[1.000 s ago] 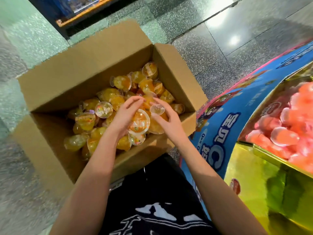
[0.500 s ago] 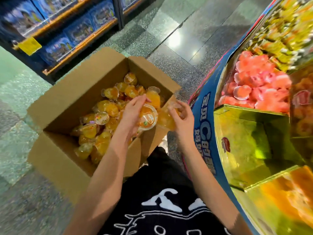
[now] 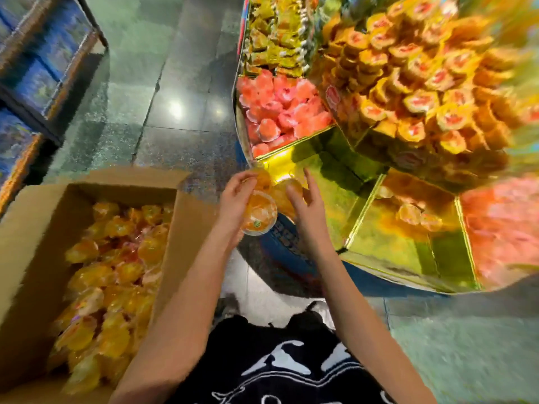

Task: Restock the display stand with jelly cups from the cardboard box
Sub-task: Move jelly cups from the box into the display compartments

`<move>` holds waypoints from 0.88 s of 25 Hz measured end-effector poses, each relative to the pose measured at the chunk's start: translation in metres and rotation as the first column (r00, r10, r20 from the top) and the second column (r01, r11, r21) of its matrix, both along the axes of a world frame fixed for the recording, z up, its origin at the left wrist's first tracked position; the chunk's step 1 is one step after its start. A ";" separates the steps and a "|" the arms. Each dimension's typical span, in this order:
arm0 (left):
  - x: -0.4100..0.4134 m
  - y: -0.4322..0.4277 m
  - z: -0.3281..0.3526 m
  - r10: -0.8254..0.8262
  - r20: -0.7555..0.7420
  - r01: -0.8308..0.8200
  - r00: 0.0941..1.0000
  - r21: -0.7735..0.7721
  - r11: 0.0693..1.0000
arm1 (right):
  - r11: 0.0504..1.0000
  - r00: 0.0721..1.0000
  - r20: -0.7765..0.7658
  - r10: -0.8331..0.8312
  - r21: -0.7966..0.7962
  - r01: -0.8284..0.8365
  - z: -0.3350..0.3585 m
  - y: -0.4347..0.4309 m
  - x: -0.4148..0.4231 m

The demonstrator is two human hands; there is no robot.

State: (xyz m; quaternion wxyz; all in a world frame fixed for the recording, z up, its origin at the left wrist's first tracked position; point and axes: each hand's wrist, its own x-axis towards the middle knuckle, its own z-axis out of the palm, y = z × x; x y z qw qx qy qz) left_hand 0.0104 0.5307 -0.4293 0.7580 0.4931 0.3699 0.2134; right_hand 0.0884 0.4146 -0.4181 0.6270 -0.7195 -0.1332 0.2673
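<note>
Both bare forearms reach forward and converge. The left grip [image 3: 233, 199] curls its fingers round jelly cups [image 3: 259, 211]. The right grip [image 3: 306, 211], just beside it, shows its back, fingers raised, thumb pinching jelly cups too.

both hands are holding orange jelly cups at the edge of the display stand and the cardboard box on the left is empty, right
Not quite. The head view shows the cardboard box heaped with orange jelly cups, not empty. The rest stands: the left hand and right hand hold orange cups at the edge of the display stand.
</note>
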 end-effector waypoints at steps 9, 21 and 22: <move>0.131 -0.145 -0.004 -0.191 -0.022 0.192 0.981 0.020 0.981 | 0.994 0.994 -0.064 -0.093 0.057 0.097 -0.008 -0.164 0.097; 0.248 -0.259 -0.052 -0.237 -0.185 0.261 0.954 0.116 0.958 | 0.958 0.960 -0.039 -0.278 -0.087 0.274 -0.054 -0.285 0.222; 0.251 -0.262 -0.055 -0.244 -0.199 0.270 0.949 0.119 0.955 | 0.958 0.960 -0.044 -0.275 -0.101 0.270 -0.058 -0.286 0.228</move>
